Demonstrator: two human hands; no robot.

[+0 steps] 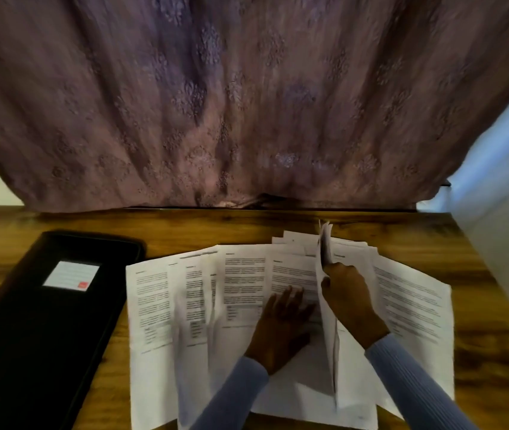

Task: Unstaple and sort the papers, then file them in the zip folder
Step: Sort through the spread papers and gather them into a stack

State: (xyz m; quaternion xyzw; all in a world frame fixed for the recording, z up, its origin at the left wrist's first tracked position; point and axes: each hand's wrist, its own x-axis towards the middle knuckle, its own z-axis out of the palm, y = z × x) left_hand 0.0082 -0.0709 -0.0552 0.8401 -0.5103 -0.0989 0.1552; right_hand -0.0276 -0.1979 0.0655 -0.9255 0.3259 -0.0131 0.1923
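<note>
Several printed white papers (185, 305) lie fanned out and overlapping across the wooden table (185, 225). My left hand (281, 324) rests flat with spread fingers on the sheets in the middle of the fan. My right hand (347, 293) grips one lifted sheet (327, 293), which stands on edge, nearly vertical, between the two hands. More sheets (414, 305) lie flat to the right of it. The black zip folder (39, 321), with a white label bearing a red mark, lies shut at the left of the table. No staple can be made out.
A purple patterned curtain (247, 103) hangs behind the table's far edge. A pale blue-white surface (501, 212) rises at the right. Bare wood shows along the back of the table and at its right side.
</note>
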